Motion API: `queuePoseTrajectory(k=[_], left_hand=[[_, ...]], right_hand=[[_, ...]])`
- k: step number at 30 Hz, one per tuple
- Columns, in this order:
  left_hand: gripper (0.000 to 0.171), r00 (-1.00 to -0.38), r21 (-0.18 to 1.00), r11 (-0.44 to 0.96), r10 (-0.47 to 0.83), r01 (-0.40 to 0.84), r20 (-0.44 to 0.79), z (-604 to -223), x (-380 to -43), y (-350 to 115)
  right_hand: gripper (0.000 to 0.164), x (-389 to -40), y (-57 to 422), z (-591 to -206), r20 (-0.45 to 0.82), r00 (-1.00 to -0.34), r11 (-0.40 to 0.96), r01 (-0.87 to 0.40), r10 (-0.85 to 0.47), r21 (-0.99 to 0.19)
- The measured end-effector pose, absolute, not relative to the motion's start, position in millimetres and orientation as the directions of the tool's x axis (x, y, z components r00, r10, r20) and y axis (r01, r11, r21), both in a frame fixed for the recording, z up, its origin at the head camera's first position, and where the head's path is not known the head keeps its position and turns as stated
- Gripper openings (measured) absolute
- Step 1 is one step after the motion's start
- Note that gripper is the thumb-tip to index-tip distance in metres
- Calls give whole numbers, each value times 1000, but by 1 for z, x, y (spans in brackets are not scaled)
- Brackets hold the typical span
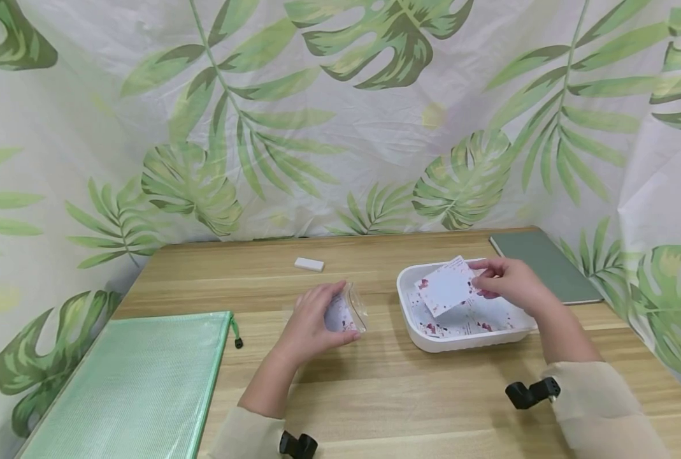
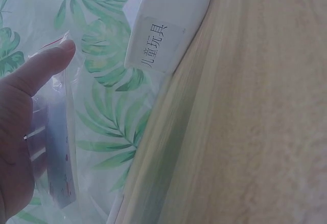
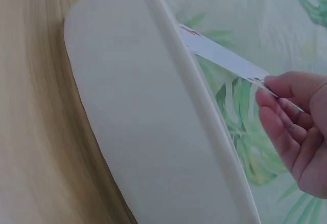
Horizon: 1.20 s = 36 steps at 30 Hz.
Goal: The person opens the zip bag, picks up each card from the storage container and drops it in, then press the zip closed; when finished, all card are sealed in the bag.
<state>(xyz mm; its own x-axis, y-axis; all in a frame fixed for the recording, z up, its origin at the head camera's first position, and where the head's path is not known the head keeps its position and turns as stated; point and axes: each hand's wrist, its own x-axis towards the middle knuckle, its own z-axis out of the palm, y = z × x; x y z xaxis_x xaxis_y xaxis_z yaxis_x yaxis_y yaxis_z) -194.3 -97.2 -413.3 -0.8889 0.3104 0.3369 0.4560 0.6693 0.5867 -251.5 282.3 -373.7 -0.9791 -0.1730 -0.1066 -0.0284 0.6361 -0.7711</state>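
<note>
Left hand grip clamped on clear bag upon worktop; right hand grip pinching card above white tray. Risk: card snagging bag mouth, bending, through loose bag hold.

A white eraser is lying at twelve o'clock, a green mesh pouch is resting at eight, and a grey-green notebook is sitting at two on the wooden table.
</note>
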Motion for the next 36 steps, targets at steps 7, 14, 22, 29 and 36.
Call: queuePoseTrajectory(k=[7,14,22,29,36], left_hand=[[90,-890,582,675,306,454,338,-415,-195,-96],[91,-889,580,677,298,453,348,-415,-196,-95],[93,-903,594,683,274,425,331,-414,-195,-96],[93,-912,601,690,255,404,321,-416,-195,-96],[96,-893,548,710,297,442,337,-416,-196,-96]], right_hand=[[46,-223,245,-370,66,-994,381,-96,-92,-919],[46,-203,202,-374,67,-998,214,-70,-19,-974],[41,-193,170,-384,11,-999,183,-5,34,-983],[39,-188,164,-387,8,-1000,224,-4,18,-975],[38,-190,162,-381,1,-999,301,-11,-33,-954]])
